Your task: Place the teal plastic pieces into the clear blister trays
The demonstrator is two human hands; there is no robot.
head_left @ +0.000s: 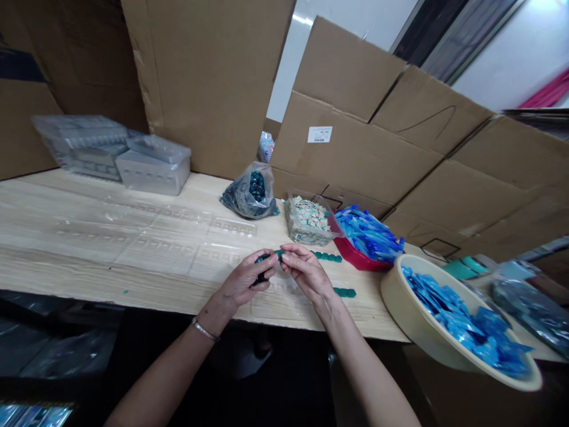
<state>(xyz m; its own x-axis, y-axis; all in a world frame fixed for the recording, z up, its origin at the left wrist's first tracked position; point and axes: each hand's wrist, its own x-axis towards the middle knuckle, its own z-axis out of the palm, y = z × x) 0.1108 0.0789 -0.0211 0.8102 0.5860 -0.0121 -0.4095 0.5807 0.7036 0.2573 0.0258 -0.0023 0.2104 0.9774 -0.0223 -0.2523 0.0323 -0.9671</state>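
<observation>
**Held:** left hand [242, 279], fingers curled around a dark cluster, and right hand [306, 274], fingertips pinching; between them, a segmented teal strip [271, 257], raised above the desk [133, 284]. Silver bangle [204, 330] on the left wrist.

**Containers, near to far:** cream plastic basin [415, 311] at the desk's right edge, tilted toward the wearer, holding blue plastic-wrapped pieces [462, 320]. Red tub [355, 258] heaped with lighter blue strips [368, 232]. Clear plastic tub [306, 220] of cream and green pieces. Knotted clear bag [251, 193] of dark teal pieces. Clear lidded box [153, 166] beside a bagged stack of clear trays [80, 145], against the back.

**Surface:** pale wood-grain desk, with transparent moulded trays [178, 237] lying flat at centre. Two short teal strips [326, 256] [344, 292] lie just right of the hands.

**Room:** large cardboard sheets [355, 148] lean behind the desk, one bearing a white label [319, 134]; a white wall [511, 53] shows beyond.
</observation>
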